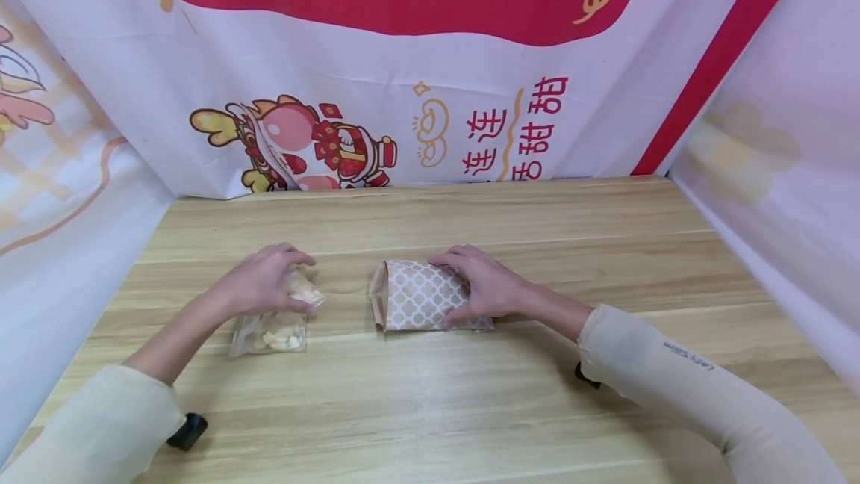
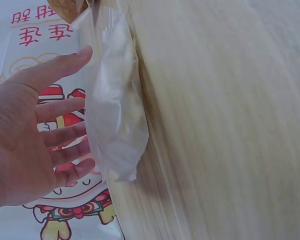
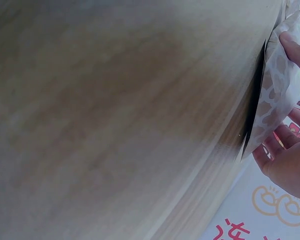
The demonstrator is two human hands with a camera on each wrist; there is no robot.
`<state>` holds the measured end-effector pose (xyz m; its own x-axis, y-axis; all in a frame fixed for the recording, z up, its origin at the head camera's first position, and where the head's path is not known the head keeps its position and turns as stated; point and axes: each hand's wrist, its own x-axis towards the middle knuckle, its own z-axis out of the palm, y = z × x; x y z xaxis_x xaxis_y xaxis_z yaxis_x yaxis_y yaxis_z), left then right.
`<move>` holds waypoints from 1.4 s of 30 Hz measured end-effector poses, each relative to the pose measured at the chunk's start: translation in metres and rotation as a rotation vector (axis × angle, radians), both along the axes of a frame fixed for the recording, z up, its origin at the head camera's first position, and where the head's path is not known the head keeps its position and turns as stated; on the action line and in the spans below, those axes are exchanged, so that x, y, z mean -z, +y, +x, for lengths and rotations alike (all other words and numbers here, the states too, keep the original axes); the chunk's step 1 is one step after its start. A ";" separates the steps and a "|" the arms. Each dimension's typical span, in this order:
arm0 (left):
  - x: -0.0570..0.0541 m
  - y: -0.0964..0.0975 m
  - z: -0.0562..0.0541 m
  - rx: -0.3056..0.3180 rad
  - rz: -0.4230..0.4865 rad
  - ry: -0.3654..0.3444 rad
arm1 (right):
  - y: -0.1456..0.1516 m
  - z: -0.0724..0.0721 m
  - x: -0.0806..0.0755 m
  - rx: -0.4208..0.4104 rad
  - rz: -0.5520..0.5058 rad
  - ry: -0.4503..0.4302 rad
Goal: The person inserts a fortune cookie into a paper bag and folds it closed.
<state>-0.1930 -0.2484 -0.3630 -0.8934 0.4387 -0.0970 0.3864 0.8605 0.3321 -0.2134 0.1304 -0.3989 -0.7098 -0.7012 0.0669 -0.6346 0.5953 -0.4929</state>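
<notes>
On the wooden table [image 1: 430, 394], a brown paper bag [image 1: 416, 297] with a white lattice print lies flat, its opening facing left. My right hand [image 1: 493, 286] spans the bag's right half and grips it, thumb on the near edge and fingers on the far edge; the right wrist view also shows the hand [image 3: 290, 165] around it. To the left, two small clear plastic bags with pale pieces inside lie close together, a far bag [image 1: 302, 288] and a near bag [image 1: 278, 338]. Spread over the far one is my left hand [image 1: 262, 282], its fingers extended beside the plastic [image 2: 117, 95].
A white printed cloth [image 1: 376, 66] with red lettering and a cartoon figure [image 1: 316, 144] hangs behind the table's far edge. Similar cloths [image 1: 773, 193] rise at both sides. Dark wrist-camera pieces [image 1: 188, 432] show at the sleeves.
</notes>
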 end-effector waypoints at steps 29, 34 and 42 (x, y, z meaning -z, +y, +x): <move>0.000 -0.009 -0.001 -0.070 -0.100 -0.069 | 0.001 0.000 0.002 -0.016 -0.023 0.014; -0.005 -0.012 -0.001 -0.094 -0.150 -0.098 | 0.001 -0.001 0.002 -0.019 -0.026 0.015; -0.001 -0.011 -0.001 -0.099 -0.119 -0.090 | 0.000 0.000 0.001 -0.020 -0.024 0.014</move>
<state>-0.1938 -0.2596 -0.3623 -0.9169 0.3297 -0.2248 0.2712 0.9281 0.2550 -0.2138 0.1305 -0.4004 -0.6942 -0.7137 0.0932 -0.6532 0.5704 -0.4980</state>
